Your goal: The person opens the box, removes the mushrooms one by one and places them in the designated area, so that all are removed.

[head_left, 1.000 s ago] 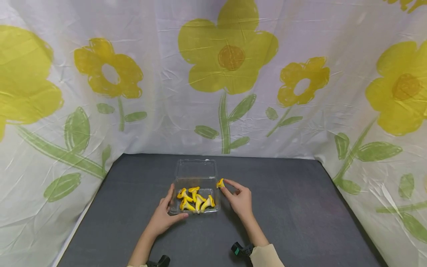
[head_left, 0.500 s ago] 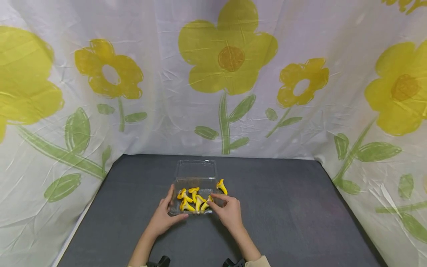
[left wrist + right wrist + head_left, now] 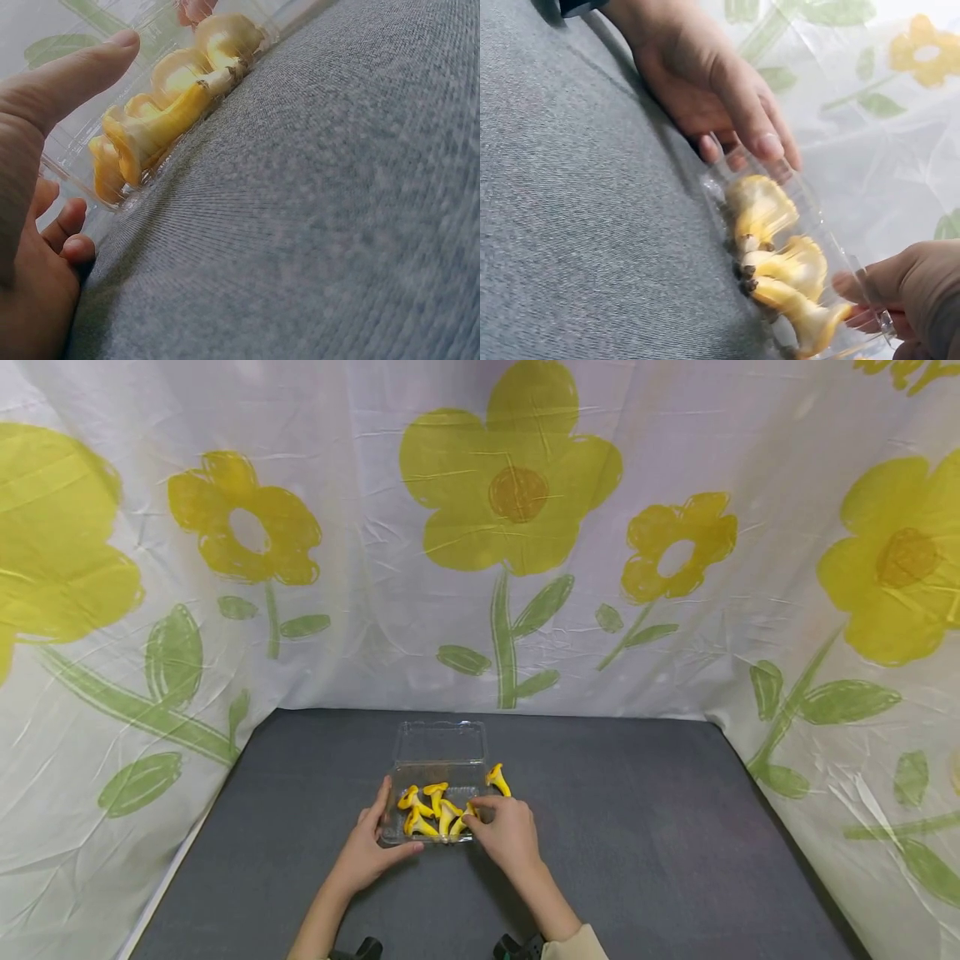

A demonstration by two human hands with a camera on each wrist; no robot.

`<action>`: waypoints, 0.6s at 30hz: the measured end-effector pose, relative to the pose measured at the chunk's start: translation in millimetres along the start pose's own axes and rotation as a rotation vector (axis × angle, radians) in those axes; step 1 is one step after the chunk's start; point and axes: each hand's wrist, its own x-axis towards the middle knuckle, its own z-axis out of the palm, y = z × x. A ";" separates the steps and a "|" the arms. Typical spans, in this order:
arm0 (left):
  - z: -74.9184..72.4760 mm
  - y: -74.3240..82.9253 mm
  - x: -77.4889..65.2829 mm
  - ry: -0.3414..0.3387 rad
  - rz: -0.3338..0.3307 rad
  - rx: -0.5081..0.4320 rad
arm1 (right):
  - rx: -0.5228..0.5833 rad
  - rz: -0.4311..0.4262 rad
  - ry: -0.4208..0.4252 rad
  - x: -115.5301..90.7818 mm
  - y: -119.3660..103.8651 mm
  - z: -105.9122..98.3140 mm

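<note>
A clear plastic clamshell box (image 3: 420, 773) stands on the dark table, its lid (image 3: 441, 743) tipped back. Several yellow chanterelle mushrooms (image 3: 437, 793) with pale stems lie inside. My left hand (image 3: 363, 858) holds the box at its left end, thumb along the front and fingers round the side. Inside the right end, my right hand (image 3: 512, 837) pinches a chanterelle (image 3: 461, 825) by its cap between thumb and fingers; the hand hides part of it. One more chanterelle (image 3: 498, 779) lies on the table just right of the box.
Dark grey cloth (image 3: 637, 827) covers the table. A white curtain (image 3: 360, 635) printed with yellow flowers hangs round the back and both sides. Black straps with small devices sit on both wrists.
My right hand has let go of one chanterelle beside the box's right end, then moved left and nearer me to the front right chanterelle in the box. My left hand stays put.
</note>
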 end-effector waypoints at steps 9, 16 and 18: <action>-0.2 1.8 0.1 -0.005 -0.021 0.003 | 0.009 0.033 -0.097 7.7 -2.0 -3.8; -0.2 2.4 0.1 -0.001 -0.029 0.016 | 0.010 0.054 -0.155 12.4 -1.7 -3.9; -0.2 2.2 0.2 -0.001 -0.028 0.017 | 0.005 0.056 -0.167 13.8 -2.1 -4.3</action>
